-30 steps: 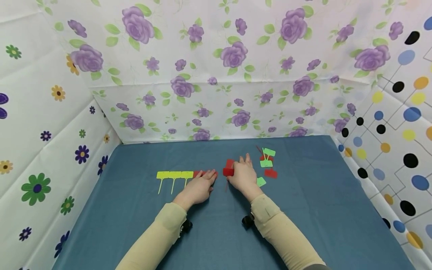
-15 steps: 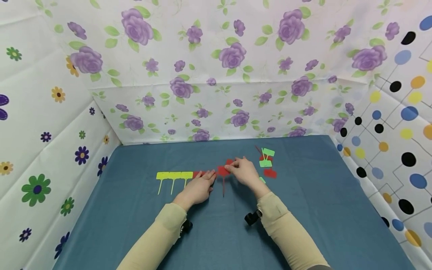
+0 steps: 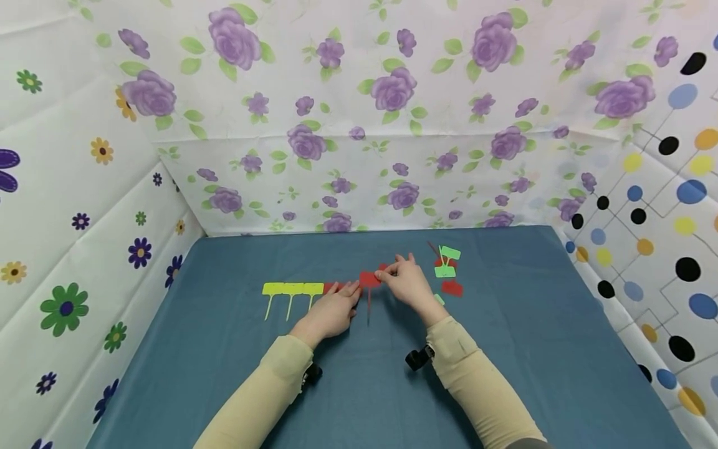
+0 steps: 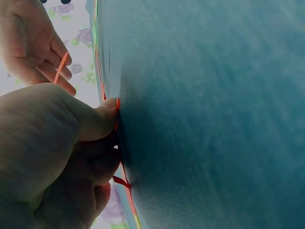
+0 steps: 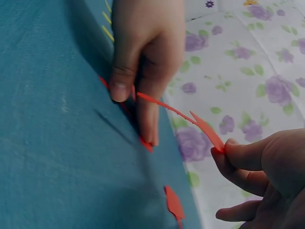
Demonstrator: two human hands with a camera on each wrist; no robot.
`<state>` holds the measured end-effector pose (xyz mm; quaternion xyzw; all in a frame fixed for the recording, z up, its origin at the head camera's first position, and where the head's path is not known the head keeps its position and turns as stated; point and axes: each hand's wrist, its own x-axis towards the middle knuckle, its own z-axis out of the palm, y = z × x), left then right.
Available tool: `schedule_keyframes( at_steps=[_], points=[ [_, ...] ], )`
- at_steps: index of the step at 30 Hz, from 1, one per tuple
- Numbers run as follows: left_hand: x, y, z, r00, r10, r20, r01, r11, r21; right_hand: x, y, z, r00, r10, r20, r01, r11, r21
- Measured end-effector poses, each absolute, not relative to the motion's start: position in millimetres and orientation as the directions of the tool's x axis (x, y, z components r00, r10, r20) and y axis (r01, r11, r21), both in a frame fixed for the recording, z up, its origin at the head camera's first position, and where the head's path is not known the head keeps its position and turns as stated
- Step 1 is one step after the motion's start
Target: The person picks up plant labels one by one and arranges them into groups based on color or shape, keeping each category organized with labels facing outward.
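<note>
My right hand [image 3: 408,284] pinches a red T-shaped plant label [image 3: 368,279] by the edge of its head, between thumb and fingertips. Its thin stem points toward my body. In the right wrist view the label [image 5: 208,133] is raised above the cloth, stem toward my other hand. With fairly straight fingers, my left hand [image 3: 328,312] presses red labels [image 3: 327,288] flat on the table, covering most of them. These continue a row of yellow T-shaped labels [image 3: 293,289] lying edge to edge, stems toward me. The left wrist view has the thumb [image 4: 106,117] against a red edge.
Right of my right hand lies a loose group of green labels [image 3: 445,272] and red labels [image 3: 452,287], some overlapping. Another red label [image 5: 174,202] lies near my right hand. Blue cloth [image 3: 359,386] covers the table; patterned sheets [image 3: 359,187] stand behind and at both sides.
My right hand has turned the red label so its stem points toward me and brought it left, close to my left fingertips. The left hand stays pressed in place.
</note>
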<state>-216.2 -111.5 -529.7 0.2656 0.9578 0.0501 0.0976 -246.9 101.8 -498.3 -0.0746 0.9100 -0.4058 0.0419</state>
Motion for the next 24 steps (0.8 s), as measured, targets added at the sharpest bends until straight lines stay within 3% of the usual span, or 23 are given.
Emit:
schedule_keyframes(
  at_steps=[24],
  points=[
    [-215, -110, -524, -0.838, 0.521, -0.162, 0.499, 0.852, 0.162, -254, 90, -517, -0.996, -0.076, -0.04, -0.048, 0.878, -0.476]
  ],
)
